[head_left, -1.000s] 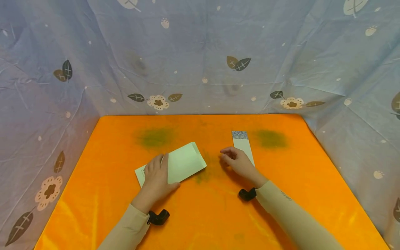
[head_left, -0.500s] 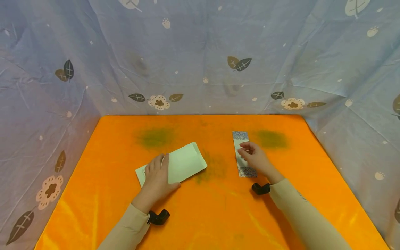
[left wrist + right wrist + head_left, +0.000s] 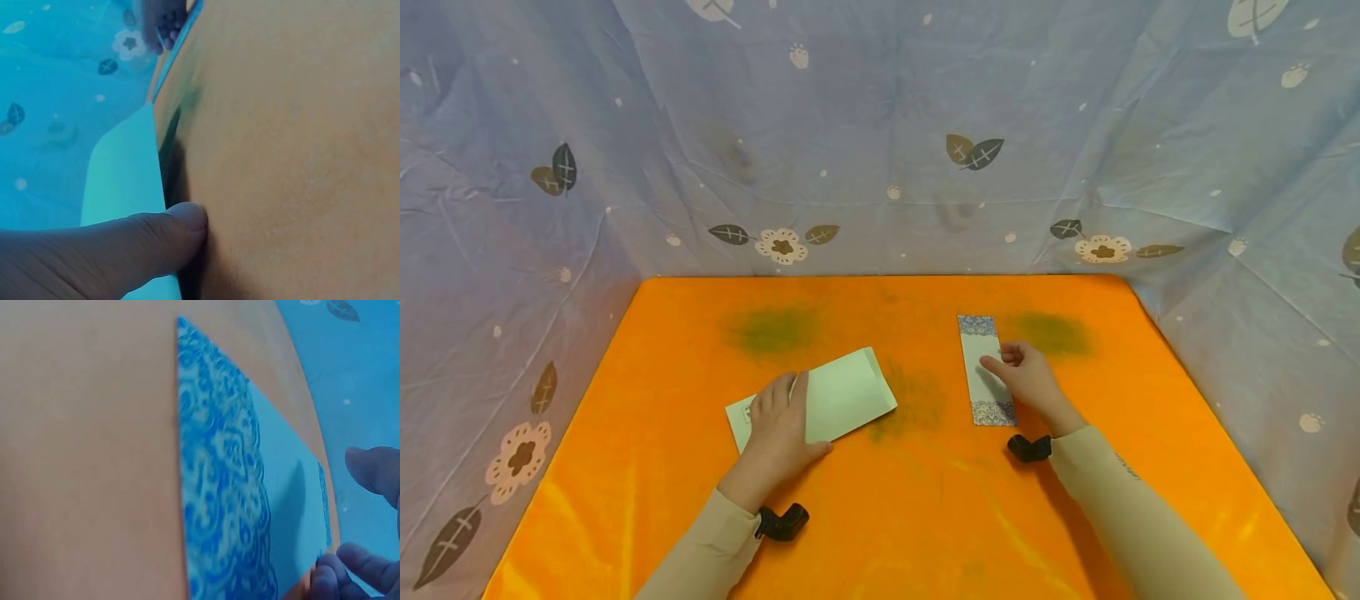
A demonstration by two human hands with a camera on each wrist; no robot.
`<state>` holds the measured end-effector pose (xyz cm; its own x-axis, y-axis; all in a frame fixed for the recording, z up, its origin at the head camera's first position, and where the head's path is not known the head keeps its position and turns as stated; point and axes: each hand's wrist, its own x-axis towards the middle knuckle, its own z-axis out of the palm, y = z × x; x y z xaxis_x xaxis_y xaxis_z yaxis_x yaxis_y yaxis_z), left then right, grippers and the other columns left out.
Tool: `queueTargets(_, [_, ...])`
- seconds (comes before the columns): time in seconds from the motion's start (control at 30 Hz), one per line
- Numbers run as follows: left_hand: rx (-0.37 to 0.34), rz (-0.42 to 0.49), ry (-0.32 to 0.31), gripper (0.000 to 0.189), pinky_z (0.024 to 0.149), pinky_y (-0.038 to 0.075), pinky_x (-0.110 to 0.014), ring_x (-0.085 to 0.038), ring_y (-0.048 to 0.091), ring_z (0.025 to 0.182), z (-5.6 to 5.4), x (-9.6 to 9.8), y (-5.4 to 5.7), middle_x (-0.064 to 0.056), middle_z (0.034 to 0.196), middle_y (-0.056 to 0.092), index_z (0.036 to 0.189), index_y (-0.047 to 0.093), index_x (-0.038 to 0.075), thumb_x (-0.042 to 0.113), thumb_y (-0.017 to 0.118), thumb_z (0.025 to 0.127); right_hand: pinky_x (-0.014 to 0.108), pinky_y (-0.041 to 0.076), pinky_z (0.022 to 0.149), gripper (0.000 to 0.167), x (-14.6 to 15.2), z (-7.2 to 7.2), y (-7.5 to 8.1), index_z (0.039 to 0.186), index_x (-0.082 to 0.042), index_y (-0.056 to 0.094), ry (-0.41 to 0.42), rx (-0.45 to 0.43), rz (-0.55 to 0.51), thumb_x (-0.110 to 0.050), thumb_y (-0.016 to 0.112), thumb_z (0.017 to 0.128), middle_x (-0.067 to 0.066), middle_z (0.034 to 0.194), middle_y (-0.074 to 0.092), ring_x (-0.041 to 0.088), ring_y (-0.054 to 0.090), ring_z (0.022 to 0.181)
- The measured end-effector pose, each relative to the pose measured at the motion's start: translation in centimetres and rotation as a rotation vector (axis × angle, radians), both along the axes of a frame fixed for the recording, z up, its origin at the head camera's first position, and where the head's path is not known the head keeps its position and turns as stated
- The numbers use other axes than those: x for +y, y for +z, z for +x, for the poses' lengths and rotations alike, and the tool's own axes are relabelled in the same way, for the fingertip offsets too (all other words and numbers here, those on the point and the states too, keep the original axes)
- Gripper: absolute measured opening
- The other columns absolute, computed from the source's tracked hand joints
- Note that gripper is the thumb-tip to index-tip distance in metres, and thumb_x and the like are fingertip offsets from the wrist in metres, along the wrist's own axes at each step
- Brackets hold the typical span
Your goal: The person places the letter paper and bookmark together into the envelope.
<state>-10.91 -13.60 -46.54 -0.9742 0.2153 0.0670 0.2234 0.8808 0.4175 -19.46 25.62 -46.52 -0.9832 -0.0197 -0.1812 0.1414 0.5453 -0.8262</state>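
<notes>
In the head view a pale green envelope lies slanted on the left half of the table. My left hand grips it from above, fingers over the top and thumb at the near edge; in the left wrist view the thumb overlaps that edge. To the right lies a white card strip with blue lace-patterned ends. My right hand is at its right side. The right wrist view shows fingertips touching the strip's edge, while the thumb stays apart above it.
An orange cloth covers the table, with several dark green stains. A blue-grey curtain printed with leaves and flowers encloses the back and both sides. Black wrist-worn cameras sit under each wrist.
My right hand has moved right, across the card strip to its right edge, uncovering the strip's lower end. My left hand stays in place; the envelope's far right corner has dipped slightly.
</notes>
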Motion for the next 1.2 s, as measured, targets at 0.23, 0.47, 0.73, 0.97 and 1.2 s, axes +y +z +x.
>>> queueTargets(0.23, [-0.017,0.003,0.007,0.112,0.108,0.012,-0.059,-0.045,0.019,0.135,0.1,-0.1,-0.1,-0.025,0.149,0.022,0.151,0.021,-0.002,0.041,0.086,0.071,0.049,0.041,0.099,0.084,-0.8,-0.4,-0.2,0.144,0.005,0.032,-0.042,-0.046,0.019,-0.044,0.070,0.088,0.026,0.135,0.041,0.040,0.043,0.121])
queueTargets(0.47, [-0.026,0.010,0.006,0.112,0.108,0.012,-0.059,-0.045,0.018,0.136,0.1,-0.1,-0.1,-0.025,0.150,0.021,0.152,0.020,-0.001,0.041,0.086,0.071,0.050,0.040,0.099,0.083,-1.1,-0.5,-0.2,0.145,0.007,0.027,-0.054,-0.061,0.034,-0.034,0.072,0.088,0.027,0.135,0.040,0.040,0.042,0.120])
queueTargets(0.73, [-0.026,0.016,0.002,0.112,0.108,0.012,-0.059,-0.044,0.018,0.136,0.1,-0.1,-0.1,-0.025,0.149,0.021,0.152,0.021,-0.001,0.040,0.086,0.071,0.047,0.044,0.094,0.082,-1.0,-0.8,-0.8,0.144,0.009,0.030,-0.061,-0.042,0.094,-0.030,0.073,0.087,0.025,0.129,0.043,0.036,0.046,0.111])
queueTargets(0.97, [-0.021,0.016,0.005,0.111,0.107,0.012,-0.059,-0.044,0.018,0.135,0.0,0.0,-0.1,-0.025,0.149,0.022,0.152,0.022,-0.001,0.041,0.086,0.071,0.044,0.049,0.082,0.081,-1.0,-0.7,-0.5,0.143,0.007,0.031,-0.052,-0.046,0.118,-0.034,0.073,0.086,0.026,0.121,0.047,0.035,0.052,0.100])
queueTargets(1.2, [-0.022,0.012,0.006,0.112,0.108,0.012,-0.059,-0.044,0.018,0.135,0.0,-0.1,-0.2,-0.025,0.149,0.021,0.152,0.022,-0.001,0.041,0.086,0.071,0.045,0.046,0.086,0.079,-0.9,-0.6,-0.6,0.140,0.006,0.033,-0.050,-0.079,0.094,-0.037,0.073,0.087,0.026,0.128,0.040,0.036,0.046,0.104])
